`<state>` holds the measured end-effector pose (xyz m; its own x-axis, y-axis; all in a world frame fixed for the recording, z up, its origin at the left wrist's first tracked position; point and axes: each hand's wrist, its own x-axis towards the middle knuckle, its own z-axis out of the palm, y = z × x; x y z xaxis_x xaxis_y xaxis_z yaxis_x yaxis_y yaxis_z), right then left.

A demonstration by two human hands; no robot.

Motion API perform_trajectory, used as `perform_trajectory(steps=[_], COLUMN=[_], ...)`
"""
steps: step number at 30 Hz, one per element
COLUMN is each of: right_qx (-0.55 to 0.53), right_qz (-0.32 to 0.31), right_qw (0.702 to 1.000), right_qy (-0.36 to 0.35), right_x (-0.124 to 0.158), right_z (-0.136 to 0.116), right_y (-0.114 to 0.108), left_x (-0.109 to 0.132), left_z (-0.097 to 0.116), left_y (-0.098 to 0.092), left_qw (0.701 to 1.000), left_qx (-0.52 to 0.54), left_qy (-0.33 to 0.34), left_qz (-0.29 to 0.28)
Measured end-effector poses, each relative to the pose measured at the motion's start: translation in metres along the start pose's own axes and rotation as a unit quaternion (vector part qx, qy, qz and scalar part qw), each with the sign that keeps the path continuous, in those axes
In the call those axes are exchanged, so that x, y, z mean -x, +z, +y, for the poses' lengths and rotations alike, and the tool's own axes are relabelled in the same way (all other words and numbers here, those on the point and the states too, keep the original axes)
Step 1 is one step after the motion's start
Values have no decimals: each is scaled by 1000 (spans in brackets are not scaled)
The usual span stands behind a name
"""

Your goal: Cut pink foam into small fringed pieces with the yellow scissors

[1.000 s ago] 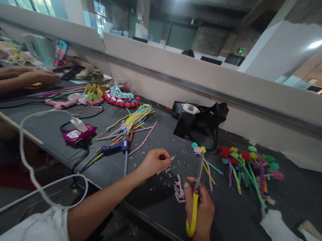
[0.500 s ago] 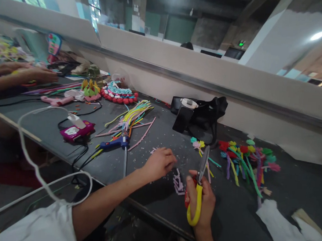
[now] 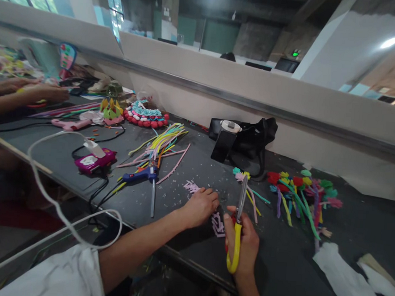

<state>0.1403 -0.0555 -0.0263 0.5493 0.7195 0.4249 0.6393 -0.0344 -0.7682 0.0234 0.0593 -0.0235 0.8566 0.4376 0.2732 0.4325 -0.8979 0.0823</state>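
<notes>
My right hand [image 3: 247, 241] is closed around a pair of scissors [image 3: 235, 247] with a yellow and a red handle. The blades point up and away from me and look closed. To its left, my left hand [image 3: 202, 207] lies low over the table with its fingers stretched forward and slightly bent; nothing shows in it, though its underside is hidden. Close by its fingertips and my right hand is a small pile of cut lilac pipe cleaner pieces [image 3: 218, 225]. More lilac pieces [image 3: 191, 186] are scattered just beyond my left wrist.
A blue glue gun [image 3: 138, 175] rests by a bundle of pipe cleaners [image 3: 166, 139]. Pipe cleaner flowers [image 3: 299, 186] and a white glove [image 3: 346, 275] lie right. A black bag [image 3: 252, 136] stands behind. A white cable [image 3: 41, 186] loops at left, near another person's hands [image 3: 44, 92].
My left hand has come down and slightly right toward the lilac pile, uncovering the pieces behind it. My right hand, with the scissors, has shifted a little left.
</notes>
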Motion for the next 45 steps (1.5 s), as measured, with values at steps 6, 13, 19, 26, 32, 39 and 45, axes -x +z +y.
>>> perform_trajectory(steps=[6, 13, 19, 26, 32, 39, 45], right_qx=[-29, -124, -59, -21, 24, 116, 176], right_qz=[-2, 41, 55, 66, 66, -10, -29], right_qw=[998, 989, 997, 997, 996, 986, 974], right_qy=[51, 64, 3, -17, -52, -123, -140], right_x=[-1, -7, -9, -9, -5, 9, 11], right_z=[0, -17, -21, -28, -21, 4, 13], right_y=[1, 6, 10, 8, 8, 15, 11], left_x=[-1, 3, 8, 11, 8, 6, 7], left_z=[1, 15, 16, 15, 12, 6, 8], left_y=[-10, -19, -21, -20, -38, -48, -51], left_qw=[925, 767, 744, 746, 621, 533, 554], left_qx=[340, 608, 630, 628, 738, 787, 772], left_qy=[-141, -191, -216, -218, -235, -247, -249], left_qz=[99, 72, 51, 38, 117, 188, 189])
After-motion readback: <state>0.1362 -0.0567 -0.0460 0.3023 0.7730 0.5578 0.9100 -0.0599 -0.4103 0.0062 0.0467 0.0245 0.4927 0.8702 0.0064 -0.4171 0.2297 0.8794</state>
